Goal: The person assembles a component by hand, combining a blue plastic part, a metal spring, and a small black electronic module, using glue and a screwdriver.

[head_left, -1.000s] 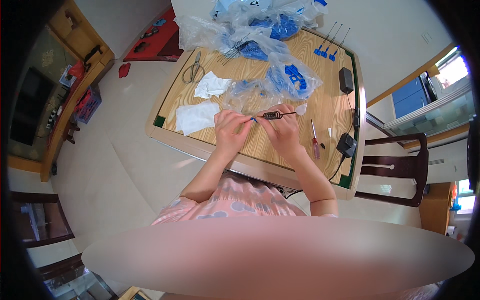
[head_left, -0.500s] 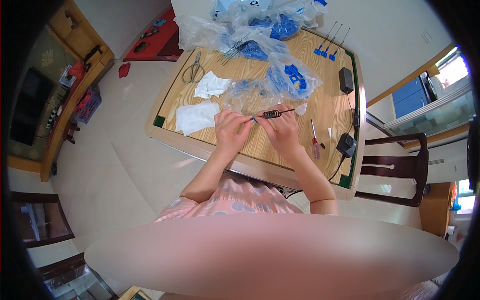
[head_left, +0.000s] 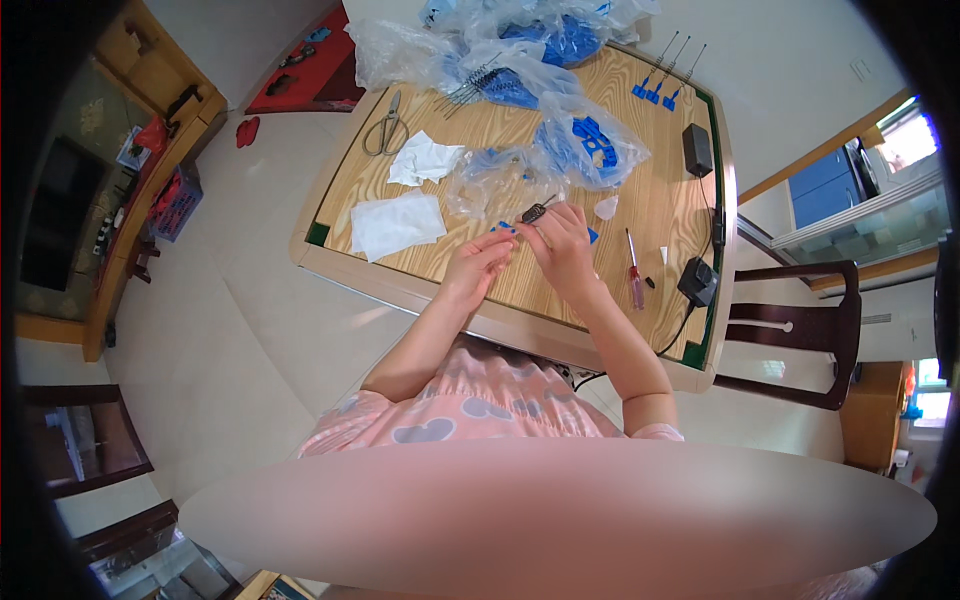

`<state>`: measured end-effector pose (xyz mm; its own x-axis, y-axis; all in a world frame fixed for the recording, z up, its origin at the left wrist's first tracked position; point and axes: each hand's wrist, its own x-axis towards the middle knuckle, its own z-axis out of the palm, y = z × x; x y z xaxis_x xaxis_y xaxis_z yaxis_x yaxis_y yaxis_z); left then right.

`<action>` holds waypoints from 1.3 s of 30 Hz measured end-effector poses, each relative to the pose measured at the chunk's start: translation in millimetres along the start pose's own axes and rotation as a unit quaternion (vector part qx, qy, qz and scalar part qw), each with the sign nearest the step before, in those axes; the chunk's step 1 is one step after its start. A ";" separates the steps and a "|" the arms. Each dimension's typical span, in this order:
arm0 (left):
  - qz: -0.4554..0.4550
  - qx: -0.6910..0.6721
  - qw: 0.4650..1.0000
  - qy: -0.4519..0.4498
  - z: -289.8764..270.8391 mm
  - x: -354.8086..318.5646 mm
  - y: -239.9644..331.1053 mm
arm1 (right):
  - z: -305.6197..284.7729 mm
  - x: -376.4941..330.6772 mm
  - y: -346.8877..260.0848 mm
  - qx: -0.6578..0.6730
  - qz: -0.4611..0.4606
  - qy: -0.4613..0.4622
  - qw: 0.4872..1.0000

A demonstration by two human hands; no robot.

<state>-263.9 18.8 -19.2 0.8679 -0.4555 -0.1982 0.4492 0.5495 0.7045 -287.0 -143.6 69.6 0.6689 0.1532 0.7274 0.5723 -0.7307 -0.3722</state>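
A black coiled spring (head_left: 534, 214) on a thin rod slants up from the fingers of my right hand (head_left: 562, 250), which is closed round it. Tip to tip with that hand, my left hand (head_left: 476, 268) pinches a small blue piece (head_left: 504, 229) at the spring's near end. Whether the two parts are joined is too small to tell. Another bit of blue part (head_left: 592, 237) shows just right of my right hand, mostly hidden by it. Just beyond both hands lies a crumpled clear plastic bag (head_left: 490, 190) with small blue bits in it.
White tissues (head_left: 398, 226) and scissors (head_left: 386, 132) lie left. Plastic bags of blue parts (head_left: 594, 145) and loose black springs (head_left: 474, 92) lie farther back. A screwdriver (head_left: 635, 275), black adapters (head_left: 697, 283) and several blue-ended rods (head_left: 654, 97) line the right side. A chair (head_left: 790, 325) stands right.
The spring has swung from nearly level to a steeper upward slant as my right hand turned. My left hand has dropped slightly, and a blue part now shows beside my right hand.
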 end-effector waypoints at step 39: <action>-0.193 -0.199 0.937 -0.214 -33.5 7.2 -43.7 | 45.3 -79.3 30.9 -0.026 0.237 0.052 0.970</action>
<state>-270.2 15.0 -74.3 0.4990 -0.8659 -0.0342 0.8289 0.4655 0.3102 -300.9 -148.2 -25.7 0.7980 -0.2735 0.5370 0.1855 -0.7363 -0.6507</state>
